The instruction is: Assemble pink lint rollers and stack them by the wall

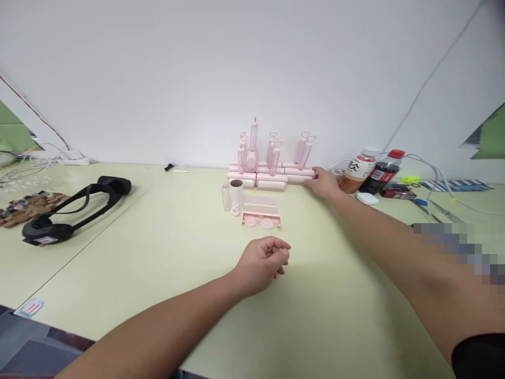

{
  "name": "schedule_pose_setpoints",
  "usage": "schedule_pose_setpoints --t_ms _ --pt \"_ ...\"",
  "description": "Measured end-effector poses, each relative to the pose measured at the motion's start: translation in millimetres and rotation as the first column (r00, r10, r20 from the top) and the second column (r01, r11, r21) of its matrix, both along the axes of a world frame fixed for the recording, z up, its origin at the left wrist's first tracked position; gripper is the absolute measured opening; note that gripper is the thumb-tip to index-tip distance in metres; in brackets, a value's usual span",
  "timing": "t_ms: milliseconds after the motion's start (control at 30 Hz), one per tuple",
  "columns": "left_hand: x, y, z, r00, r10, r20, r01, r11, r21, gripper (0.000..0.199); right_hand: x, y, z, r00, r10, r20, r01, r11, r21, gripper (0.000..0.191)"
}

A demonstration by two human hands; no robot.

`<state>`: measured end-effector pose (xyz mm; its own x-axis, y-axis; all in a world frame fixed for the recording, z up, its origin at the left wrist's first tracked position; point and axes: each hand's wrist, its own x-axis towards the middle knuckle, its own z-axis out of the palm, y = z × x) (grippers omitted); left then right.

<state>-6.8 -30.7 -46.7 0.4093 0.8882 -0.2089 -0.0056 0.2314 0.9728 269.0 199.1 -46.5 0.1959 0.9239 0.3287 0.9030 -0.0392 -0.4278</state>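
While the right hand [325, 184] clamps a box [299, 177] behind the discs' [250, 221] open case [261, 215], the left hand [262, 263] curls nearer, fingertips apart.

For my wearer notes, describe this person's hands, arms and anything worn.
No glove, ring or watch shows on the left hand or right hand. The left forearm is uncovered as far as visible. Beyond the right forearm, black fabric shows, probably a sleeve.
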Motion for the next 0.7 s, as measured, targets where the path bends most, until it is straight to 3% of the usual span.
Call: schedule_pose_setpoints --t_ms 200,300,433,600,700 --pt "0.5 -0.5 0.5 1.000 -0.007 -0.019 0.007 1.000 -0.003 0.020 -2.4 0.4 -0.9 1.000 -0.004 -0.005 0.004 1.000 0.009 0.070" --pt "-0.5 -1.2 2.5 0.999 -0.012 -0.032 0.012 1.000 -0.002 0.020 -3.9 -1.3 -0.8 0.999 -0.015 -0.047 0.015 1.000 0.014 0.080" --pt "-1.7 -1.0 2.8 0.999 -0.014 -0.034 0.015 1.000 0.004 0.020 -3.6 -4.8 -1.6 0.992 -0.021 -0.122 0.031 0.996 0.078 0.079" --pt "-1.3 -1.1 -1.1 0.999 -0.014 -0.029 0.015 1.000 0.019 0.021 -8.0 -13.1 6.8 0.921 -0.138 -0.364 0.243 0.934 0.261 0.044" --pt "-0.6 -2.0 -1.2 0.999 -0.019 -0.031 0.019 1.000 0.015 0.021 -29.9 -26.6 23.3 0.921 0.047 -0.386 0.141 0.885 0.444 0.019"
